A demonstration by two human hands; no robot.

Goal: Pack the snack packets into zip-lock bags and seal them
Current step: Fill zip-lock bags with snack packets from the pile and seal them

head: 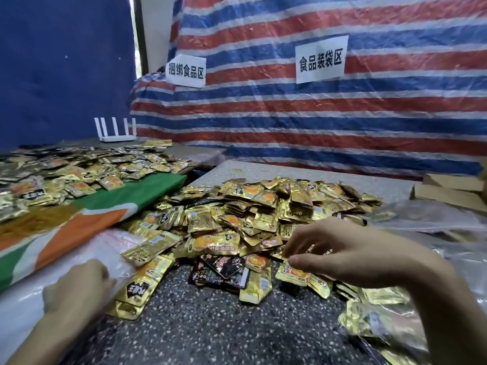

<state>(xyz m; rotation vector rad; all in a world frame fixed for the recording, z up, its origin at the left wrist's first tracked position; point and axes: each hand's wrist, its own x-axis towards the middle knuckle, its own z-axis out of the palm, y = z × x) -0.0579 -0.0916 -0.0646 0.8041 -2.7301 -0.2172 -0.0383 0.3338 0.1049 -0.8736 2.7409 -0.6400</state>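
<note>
A big heap of small gold snack packets covers the middle of the speckled table. At its near edge my right hand pinches one gold packet between thumb and fingers. A few black packets lie just left of it. My left hand rests with curled fingers on a stack of clear zip-lock bags at the left. A filled clear bag of packets lies at the lower right, partly behind my right forearm.
A second spread of gold packets covers a green, orange and white sheet on the left table. A white router stands behind it. Cardboard boxes and clear plastic sit at the right. A striped tarp forms the back wall.
</note>
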